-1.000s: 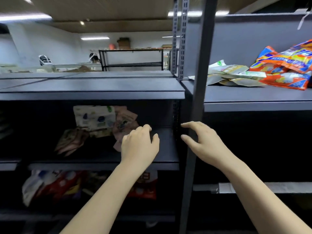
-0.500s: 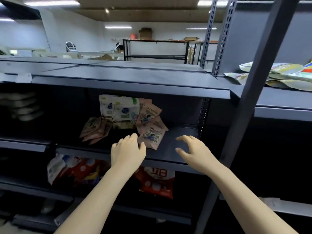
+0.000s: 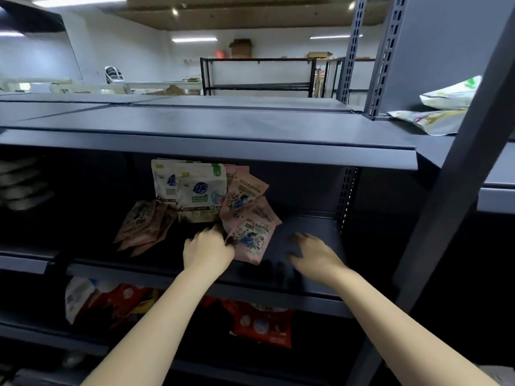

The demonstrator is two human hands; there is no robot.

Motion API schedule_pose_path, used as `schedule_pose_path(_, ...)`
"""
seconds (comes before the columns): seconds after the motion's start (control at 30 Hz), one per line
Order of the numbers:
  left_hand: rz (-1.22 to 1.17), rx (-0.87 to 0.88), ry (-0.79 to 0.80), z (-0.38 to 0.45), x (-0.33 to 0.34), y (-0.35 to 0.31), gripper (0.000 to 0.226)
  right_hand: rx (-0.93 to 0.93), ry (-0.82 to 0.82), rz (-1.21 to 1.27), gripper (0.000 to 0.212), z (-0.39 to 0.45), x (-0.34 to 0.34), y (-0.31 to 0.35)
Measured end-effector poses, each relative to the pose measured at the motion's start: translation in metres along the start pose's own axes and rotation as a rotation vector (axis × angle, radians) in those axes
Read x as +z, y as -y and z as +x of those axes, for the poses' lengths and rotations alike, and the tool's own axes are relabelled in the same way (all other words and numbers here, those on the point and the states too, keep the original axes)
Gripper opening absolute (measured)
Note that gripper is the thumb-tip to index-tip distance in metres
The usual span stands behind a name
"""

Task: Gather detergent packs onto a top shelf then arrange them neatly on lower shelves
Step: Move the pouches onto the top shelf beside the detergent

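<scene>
On the middle shelf [image 3: 303,227] lie several detergent packs. Two white packs [image 3: 200,190] stand at the back, pink flowered packs [image 3: 250,238] overlap to their right, and a fan of brownish packs [image 3: 145,227] lies at the left. My left hand [image 3: 207,250] reaches in with curled fingers at the front pink pack's lower left corner; whether it pinches the pack is hidden. My right hand [image 3: 315,254], blurred, hovers with spread fingers over the bare shelf to the right of that pack. The grey top shelf [image 3: 209,126] above bears nothing here.
Red and white packs [image 3: 259,324] lie on the shelf below. Pale packs [image 3: 434,121] rest on the upper shelf of the right-hand bay. A slanted grey upright [image 3: 446,204] stands close on the right. White bundles [image 3: 22,185] sit in the left bay.
Both hands moved forward into the middle shelf. My left hand reached the front pink pack's corner. The view shifted left and closer to the shelf.
</scene>
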State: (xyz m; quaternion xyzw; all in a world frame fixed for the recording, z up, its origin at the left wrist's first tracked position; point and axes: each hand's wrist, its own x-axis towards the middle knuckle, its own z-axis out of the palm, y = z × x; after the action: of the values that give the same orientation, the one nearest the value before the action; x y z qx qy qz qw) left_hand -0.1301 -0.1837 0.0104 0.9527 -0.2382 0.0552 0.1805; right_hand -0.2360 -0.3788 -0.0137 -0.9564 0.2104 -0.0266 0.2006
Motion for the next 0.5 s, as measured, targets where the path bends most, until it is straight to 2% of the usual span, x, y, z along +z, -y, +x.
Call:
schedule_pose_path(0.17, -0.002, 0.008, 0.087, 0.032, 0.02, 0.0, 0.032, 0.014, 0.041, 0.077, 0.056, 0.02, 0.016, -0.003)
schedule_pose_path(0.3, -0.038, 0.042, 0.127, 0.06, 0.038, 0.008, 0.046, 0.096, 0.054, 0.235, 0.042, 0.036, 0.03, 0.001)
schedule_pose_path(0.43, -0.079, 0.094, 0.171, 0.085, 0.052, 0.018, 0.049, 0.154, 0.032, 0.258, 0.028, 0.054, 0.046, 0.019)
schedule_pose_path(0.5, -0.074, 0.114, 0.169, 0.097, 0.056, 0.021, 0.047, 0.198, 0.018, 0.264, 0.034, 0.062, 0.055, 0.028)
